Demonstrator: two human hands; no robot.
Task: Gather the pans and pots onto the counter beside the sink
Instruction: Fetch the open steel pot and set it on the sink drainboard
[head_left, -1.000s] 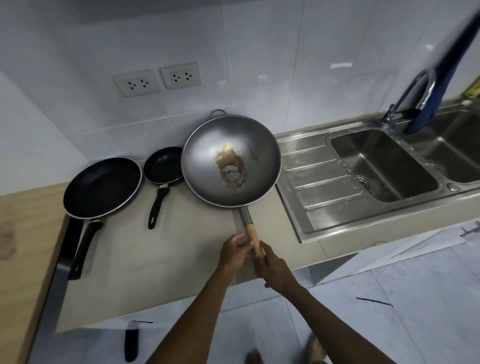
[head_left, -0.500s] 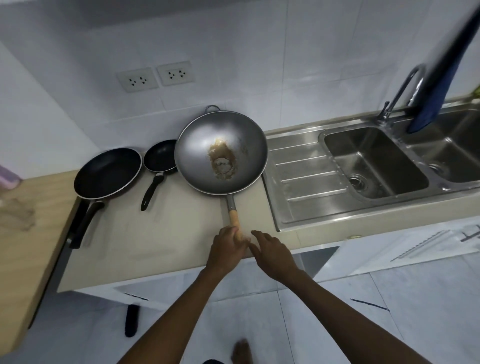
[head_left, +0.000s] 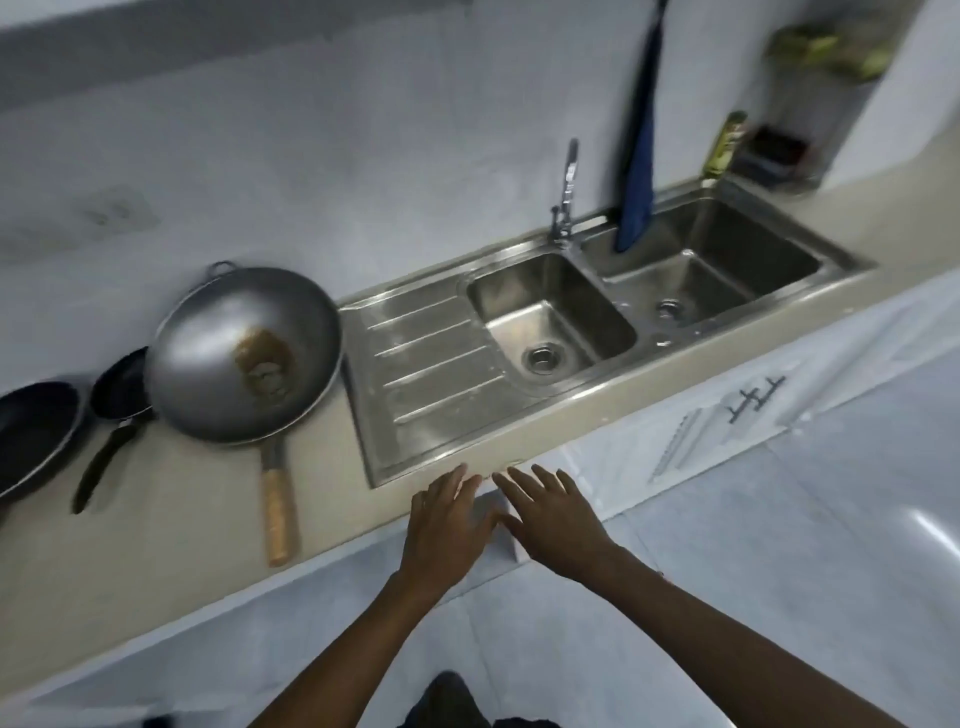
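A grey metal wok (head_left: 218, 353) with a brown stain inside rests on the beige counter (head_left: 171, 519), its wooden handle (head_left: 278, 512) pointing at the front edge. Left of it sit a small black frying pan (head_left: 117, 387) and a larger black frying pan (head_left: 31, 431), cut off by the frame edge. My left hand (head_left: 447, 525) and my right hand (head_left: 550, 525) hover side by side at the counter's front edge, right of the wok handle, fingers spread, holding nothing.
A steel double sink (head_left: 550, 322) with a ribbed drainboard (head_left: 431, 374) lies right of the wok. A tap (head_left: 566, 187) rises behind it and a blue cloth (head_left: 639, 171) hangs over the right basin. A bottle (head_left: 724, 145) stands far right. Tiled floor lies below.
Both hands have let go of the wok handle and moved right along the counter edge, fingers open. The view has swung right toward the sink; the wok stays put.
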